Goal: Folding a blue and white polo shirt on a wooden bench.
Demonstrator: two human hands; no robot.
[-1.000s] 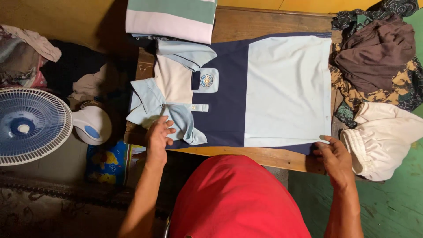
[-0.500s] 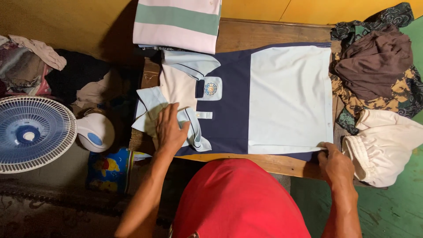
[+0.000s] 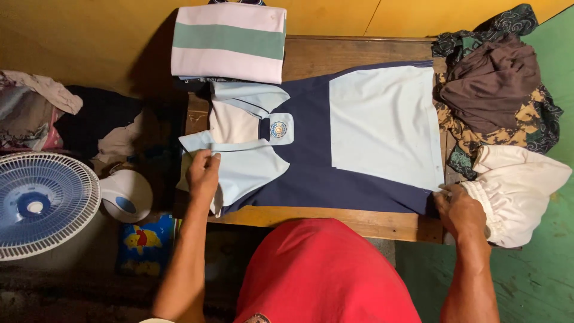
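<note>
Left hand [image 3: 203, 173] and right hand [image 3: 459, 209] both pinch the smooth polo shirt [image 3: 335, 143] (navy, pale-blue panels).

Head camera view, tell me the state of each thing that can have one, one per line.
Polo shirt: spread flat on the wooden table.
Striped shirt: folded.
Cream garment: crumpled.
Fan: running or not, can't tell.
Left hand: gripping collar.
Right hand: pinching hem.

The polo shirt [image 3: 335, 143] is smooth, matt knit cloth; the tabletop [image 3: 335, 221] beneath is bare, worn wood; the fan [image 3: 39, 203] looks like glossy plastic.
</note>
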